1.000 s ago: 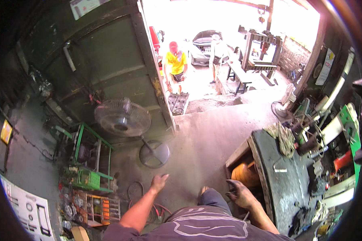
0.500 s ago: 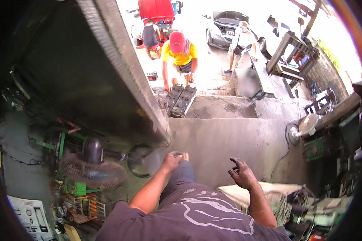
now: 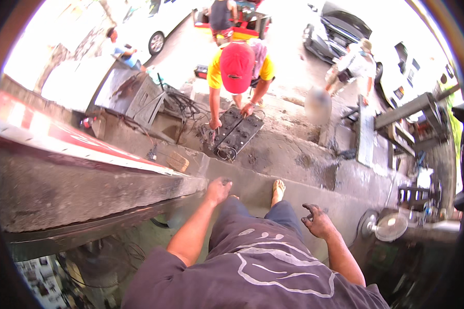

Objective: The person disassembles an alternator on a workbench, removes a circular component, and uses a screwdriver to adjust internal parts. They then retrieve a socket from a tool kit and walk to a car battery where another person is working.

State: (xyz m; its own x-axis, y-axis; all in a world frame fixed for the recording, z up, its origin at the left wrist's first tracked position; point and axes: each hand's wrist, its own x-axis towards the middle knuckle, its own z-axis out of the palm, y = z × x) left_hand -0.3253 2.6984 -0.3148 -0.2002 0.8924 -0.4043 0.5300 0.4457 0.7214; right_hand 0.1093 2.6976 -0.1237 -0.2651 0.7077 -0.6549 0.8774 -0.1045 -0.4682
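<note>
My left hand hangs over my left thigh near the concrete ledge. Its blackened fingers are loosely bent and somewhat apart, and nothing shows in them. To the right of my right thigh, my right hand is held in the air with stained fingers spread, holding nothing. Ahead, a person in a red cap and yellow shirt bends over two dark vehicle batteries standing side by side on the concrete. That person's hands are on or close to the batteries.
A concrete step edge crosses in front of my bare foot. A metal box with tangled cables stands ahead left. On the right are a fan and a bench plank. A wall end juts in at left.
I have moved forward to the doorway and my view has turned left. The batteries and the person in the cap appear larger, and one bare foot now shows ahead. Both my hands remain empty.
</note>
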